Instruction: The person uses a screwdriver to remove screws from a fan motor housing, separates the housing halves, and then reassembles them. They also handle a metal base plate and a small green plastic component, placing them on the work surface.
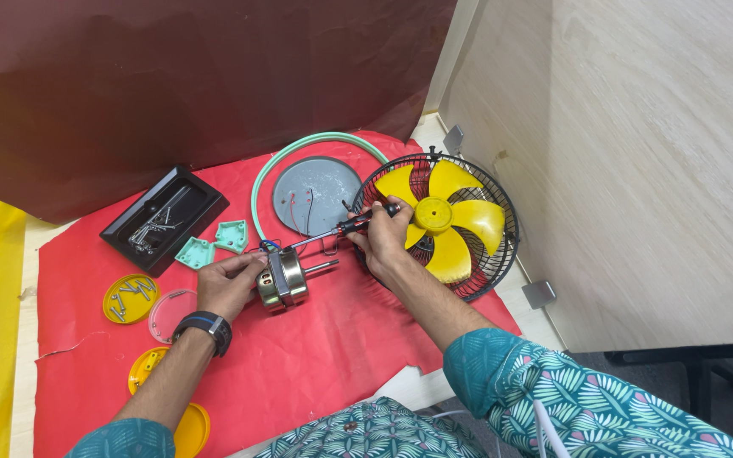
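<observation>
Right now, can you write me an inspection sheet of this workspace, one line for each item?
Surface: red sheet over a pale table.
Job's things: fan motor; screwdriver, tip at the motor.
Clutter: black tray with screws, yellow lid, green ring, grey disc, yellow fan blade in black grille.
Grips: left hand holds the motor; right hand holds the screwdriver.
Cables: thin wires at the motor.
Surroundings: dark red backdrop, wood panel.

Motor (282, 278) mid-cloth (316, 365), fan cage (494, 254) to its right, tray (163, 219) behind-left, round plate (316, 195) behind.
</observation>
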